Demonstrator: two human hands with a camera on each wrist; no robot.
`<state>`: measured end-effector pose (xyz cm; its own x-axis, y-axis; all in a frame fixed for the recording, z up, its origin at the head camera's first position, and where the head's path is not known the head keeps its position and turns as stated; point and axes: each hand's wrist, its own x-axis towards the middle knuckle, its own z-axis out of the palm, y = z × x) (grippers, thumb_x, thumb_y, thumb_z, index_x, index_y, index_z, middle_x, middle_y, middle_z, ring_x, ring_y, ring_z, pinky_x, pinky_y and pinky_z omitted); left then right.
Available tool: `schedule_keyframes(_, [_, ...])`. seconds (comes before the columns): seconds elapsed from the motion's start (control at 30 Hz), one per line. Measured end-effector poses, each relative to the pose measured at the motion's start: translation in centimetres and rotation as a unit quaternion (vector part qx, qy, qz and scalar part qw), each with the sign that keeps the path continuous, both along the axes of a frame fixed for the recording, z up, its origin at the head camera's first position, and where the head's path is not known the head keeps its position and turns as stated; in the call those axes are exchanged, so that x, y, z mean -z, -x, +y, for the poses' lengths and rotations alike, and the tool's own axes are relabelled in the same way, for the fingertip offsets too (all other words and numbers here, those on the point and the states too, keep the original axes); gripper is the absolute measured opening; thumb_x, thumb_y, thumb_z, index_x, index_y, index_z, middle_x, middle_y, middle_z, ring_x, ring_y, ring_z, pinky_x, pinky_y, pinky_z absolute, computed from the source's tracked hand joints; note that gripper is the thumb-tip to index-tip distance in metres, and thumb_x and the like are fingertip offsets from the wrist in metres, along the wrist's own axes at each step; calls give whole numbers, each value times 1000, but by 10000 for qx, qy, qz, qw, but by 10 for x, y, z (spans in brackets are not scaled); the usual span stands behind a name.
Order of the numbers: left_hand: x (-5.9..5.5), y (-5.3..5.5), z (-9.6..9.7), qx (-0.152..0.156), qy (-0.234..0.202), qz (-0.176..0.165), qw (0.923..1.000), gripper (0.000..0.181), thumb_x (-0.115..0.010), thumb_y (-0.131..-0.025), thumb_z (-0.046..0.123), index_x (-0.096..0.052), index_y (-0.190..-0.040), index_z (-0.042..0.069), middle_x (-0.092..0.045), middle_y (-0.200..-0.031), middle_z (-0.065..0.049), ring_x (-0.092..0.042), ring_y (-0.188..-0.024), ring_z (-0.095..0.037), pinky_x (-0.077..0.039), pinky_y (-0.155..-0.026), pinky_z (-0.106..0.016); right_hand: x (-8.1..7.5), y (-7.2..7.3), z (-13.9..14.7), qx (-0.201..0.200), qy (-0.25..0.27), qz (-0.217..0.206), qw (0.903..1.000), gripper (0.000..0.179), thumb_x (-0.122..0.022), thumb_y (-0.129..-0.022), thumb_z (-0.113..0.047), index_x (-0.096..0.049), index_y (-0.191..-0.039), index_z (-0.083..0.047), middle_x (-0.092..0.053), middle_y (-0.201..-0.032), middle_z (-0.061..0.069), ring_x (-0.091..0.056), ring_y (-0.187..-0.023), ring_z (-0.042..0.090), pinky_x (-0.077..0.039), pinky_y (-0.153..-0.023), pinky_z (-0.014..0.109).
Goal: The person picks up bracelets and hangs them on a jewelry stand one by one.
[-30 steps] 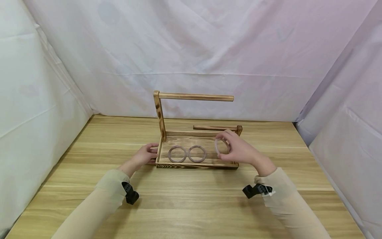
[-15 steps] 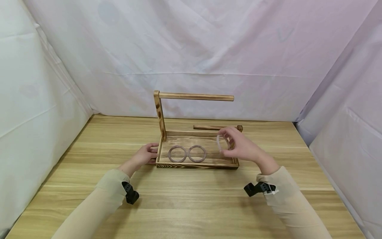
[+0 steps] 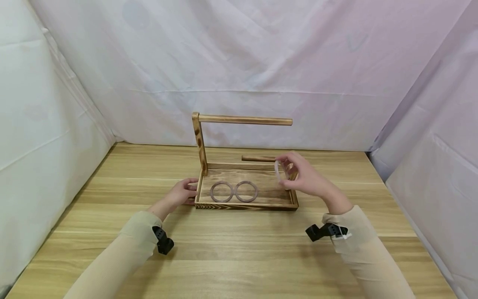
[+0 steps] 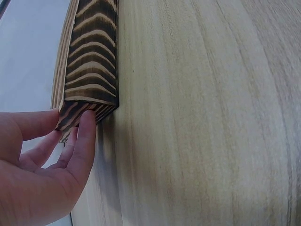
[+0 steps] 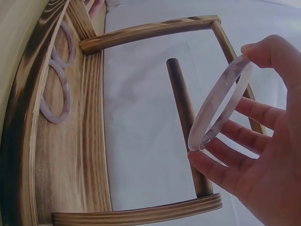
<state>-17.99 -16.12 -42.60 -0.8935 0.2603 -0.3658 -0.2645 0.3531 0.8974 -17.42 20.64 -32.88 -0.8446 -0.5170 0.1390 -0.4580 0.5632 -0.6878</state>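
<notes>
Between thumb and fingertips, my right hand [image 3: 306,178] pinches a pale, translucent bangle [image 5: 218,103] above the right end of a wooden tray [image 3: 246,207]. Two more bangles lie side by side on the tray floor, a left bangle [image 3: 222,192] and a right bangle [image 3: 246,191]. My left hand [image 3: 181,193] is at the tray's left end, its fingertips resting against the outer end wall [image 4: 75,113]. Behind the held bangle, a short lower rod [image 3: 257,158] shows in the head view; the hand hides its right end and post.
A tall post [image 3: 200,145] rises from the tray's back left corner and carries a long upper rod [image 3: 246,120] with a free right end. The tray stands on a wood-grain table [image 3: 239,249]. White cloth [image 3: 239,62] hangs behind and at both sides.
My right hand has lifted the held bangle up, back and slightly right, toward the lower rod's post, turning it more edge-on. My left hand and the two lying bangles stay put.
</notes>
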Motion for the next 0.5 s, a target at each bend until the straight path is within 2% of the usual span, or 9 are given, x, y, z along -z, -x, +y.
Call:
schedule_keyframes(0.1, [0,0,0,-19,9,2,10000,51,-44,-95,-2,-27,-142,-7,-44,-133,-34,-60,-107,-31,-54,-81,-37,-3,1,1,16,151,29,9999,52,-68,-79,-6,-48,-126,0,-49,-110,13,-55,-84,22,-51,-69,29])
schedule_keyframes(0.33, [-1,0,0,-27,34,-16,10000,51,-44,-95,-2,-27,-143,-7,-44,-133,-33,-60,-105,-29,-54,-81,-36,-8,3,5,29,391,284,9988,50,-65,-81,-3,-46,-127,3,-50,-113,18,-53,-96,26,-51,-77,37])
schedule_keyframes(0.5, [-1,0,0,-29,72,1,10000,51,-44,-95,-2,-27,-143,-6,-45,-132,-33,-60,-106,-31,-54,-80,-36,-12,7,7,141,777,13,9969,50,-62,-83,2,-42,-129,7,-48,-115,22,-52,-98,29,-50,-78,25])
